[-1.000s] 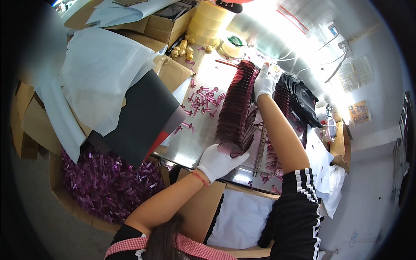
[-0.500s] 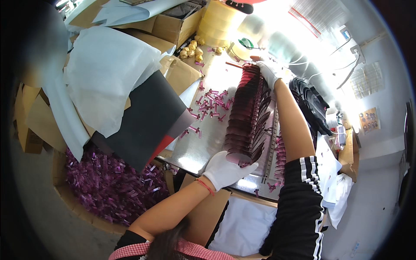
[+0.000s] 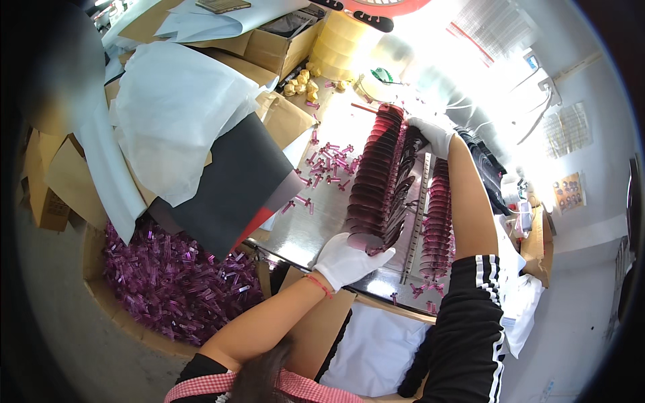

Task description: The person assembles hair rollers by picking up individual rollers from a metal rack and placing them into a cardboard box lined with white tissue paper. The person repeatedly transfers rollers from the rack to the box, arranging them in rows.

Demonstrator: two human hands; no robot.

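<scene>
A long row of dark red tinted lenses [image 3: 368, 188], set closely one behind another, stretches away from me across the metal tabletop. My left hand [image 3: 346, 260], in a white glove, is closed around the near end of this row, its thumb pointing right. At the far end my right hand [image 3: 433, 136], gloved as well, curls its fingers against the row's right side; glare and the lenses partly hide its fingertips. Just right of the row lies a narrow notched strip [image 3: 417, 218]. Beyond that strip stands a second row of purple-red lenses [image 3: 437, 221], beside my right forearm.
Loose pink plastic pieces [image 3: 330, 161] lie scattered left of the row. A large carton of purple pieces [image 3: 178, 282] stands at lower left, under black sheet [image 3: 235, 178] and white paper [image 3: 178, 114]. Yellow tape rolls [image 3: 344, 40] stand at the back; black items [image 3: 485, 164] lie right.
My right hand has slid toward me and rightward along the row's far end, its forearm uncovering more of the second row. My left hand stays at the near end. The view has shifted slightly.
</scene>
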